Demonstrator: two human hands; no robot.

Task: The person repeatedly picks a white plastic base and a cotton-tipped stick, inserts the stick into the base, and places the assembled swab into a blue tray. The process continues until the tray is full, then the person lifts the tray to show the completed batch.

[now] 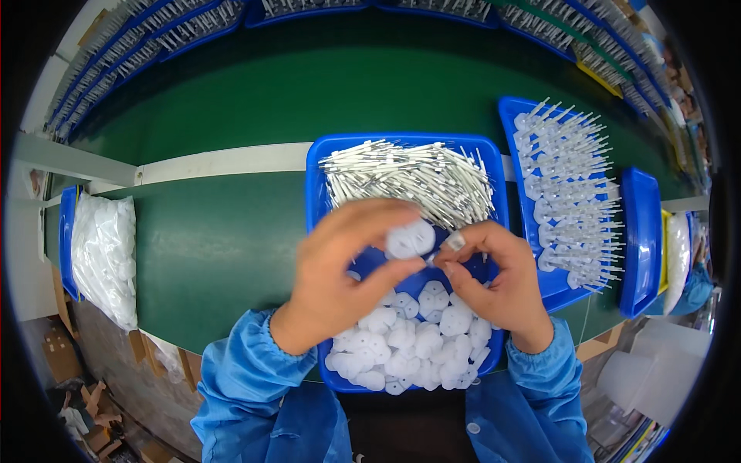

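My left hand has its thumb and fingers closed around a white, rounded plastic disc above the middle of a blue tray. Close beside it, my right hand pinches near the disc; what sits between its fingertips is too small and blurred to name. A white wrap shows on the right index fingertip. Thin white rods with metallic-looking parts fill the far part of the tray. Loose white discs with small holes are heaped in its near part, below my hands.
To the right, another blue tray holds rows of discs with rods standing in them. An upright blue tray stands beyond. A clear bag of white parts lies far left on the green table. Filled blue trays line the back.
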